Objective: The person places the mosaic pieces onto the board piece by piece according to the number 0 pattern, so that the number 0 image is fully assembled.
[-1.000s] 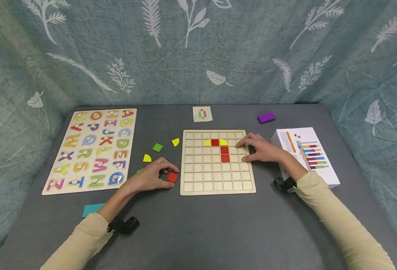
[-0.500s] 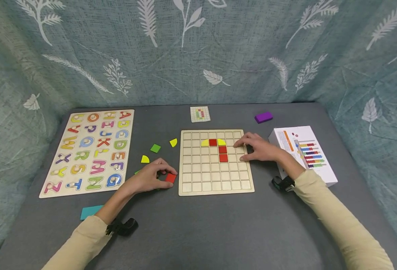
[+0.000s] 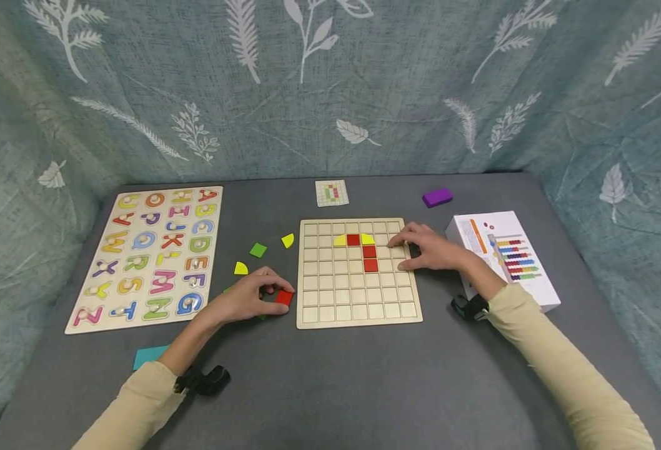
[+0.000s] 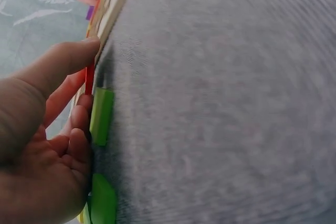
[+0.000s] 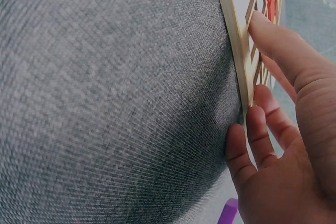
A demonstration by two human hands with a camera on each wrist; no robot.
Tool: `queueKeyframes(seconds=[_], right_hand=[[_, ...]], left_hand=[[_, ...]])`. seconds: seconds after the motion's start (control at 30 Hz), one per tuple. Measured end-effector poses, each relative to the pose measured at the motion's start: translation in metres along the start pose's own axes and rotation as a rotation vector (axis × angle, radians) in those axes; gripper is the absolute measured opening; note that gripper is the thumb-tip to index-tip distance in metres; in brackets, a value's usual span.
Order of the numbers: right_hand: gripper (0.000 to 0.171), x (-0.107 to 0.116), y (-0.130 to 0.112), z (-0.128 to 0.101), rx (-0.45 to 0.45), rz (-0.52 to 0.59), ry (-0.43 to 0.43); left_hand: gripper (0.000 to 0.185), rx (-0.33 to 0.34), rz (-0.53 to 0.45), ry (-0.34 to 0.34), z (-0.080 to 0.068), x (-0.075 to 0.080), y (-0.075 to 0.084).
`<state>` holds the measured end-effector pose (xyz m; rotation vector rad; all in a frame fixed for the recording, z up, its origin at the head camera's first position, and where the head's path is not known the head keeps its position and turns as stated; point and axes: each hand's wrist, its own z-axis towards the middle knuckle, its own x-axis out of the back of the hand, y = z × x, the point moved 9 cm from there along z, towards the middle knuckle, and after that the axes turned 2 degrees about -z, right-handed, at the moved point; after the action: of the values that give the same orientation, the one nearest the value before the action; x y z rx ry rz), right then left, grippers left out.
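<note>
Your left fingers (image 3: 271,278) curl over the small red square tile (image 3: 284,297), pinching it on the grey cloth just beside the near left corner of the pale wooden grid board (image 3: 358,312). Across the last second that hand (image 3: 248,297) has hardly shifted and the tile sits where it was, so the pick-up looks to me barely begun, not yet a lift. Your right hand (image 3: 432,250) has stayed put too, fingers fairly straight and resting flat on the board's right edge, holding nothing. Three red squares and two yellow quarter-rounds remain in their cells. The left wrist view is blurred: you see the tile only edge-on, and green pieces (image 4: 101,116) beneath your palm are half hidden.
</note>
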<state>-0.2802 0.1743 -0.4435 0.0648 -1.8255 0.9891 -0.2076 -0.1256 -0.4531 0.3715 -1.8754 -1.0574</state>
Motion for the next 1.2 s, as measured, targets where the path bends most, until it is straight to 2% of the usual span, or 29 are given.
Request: queueKeyframes(seconds=[0.17, 0.3, 0.57, 0.8, 1.0, 1.2], right_hand=[[0.045, 0.001, 0.001, -0.001, -0.002, 0.004, 0.000], [0.044, 0.000, 0.002, -0.001, 0.004, 0.002, 0.004], [0.044, 0.000, 0.003, 0.000, -0.004, 0.001, 0.011], [0.044, 0.001, 0.002, 0.000, -0.010, 0.007, 0.006], [0.045, 0.002, 0.002, 0.001, -0.024, 0.009, -0.001], [0.045, 0.002, -0.001, 0.001, -0.013, 0.012, 0.003]], left_hand=[[0.036, 0.037, -0.101, 0.021, 0.003, 0.007, 0.001], [0.038, 0.032, -0.162, 0.054, 0.013, 0.006, 0.017], [0.033, -0.103, -0.194, -0.018, 0.052, -0.031, 0.071], [0.028, -0.125, -0.063, -0.016, 0.075, -0.059, 0.096], [0.027, -0.142, 0.029, 0.030, 0.088, -0.065, 0.110], [0.027, -0.119, 0.103, 0.072, 0.096, -0.071, 0.113]])
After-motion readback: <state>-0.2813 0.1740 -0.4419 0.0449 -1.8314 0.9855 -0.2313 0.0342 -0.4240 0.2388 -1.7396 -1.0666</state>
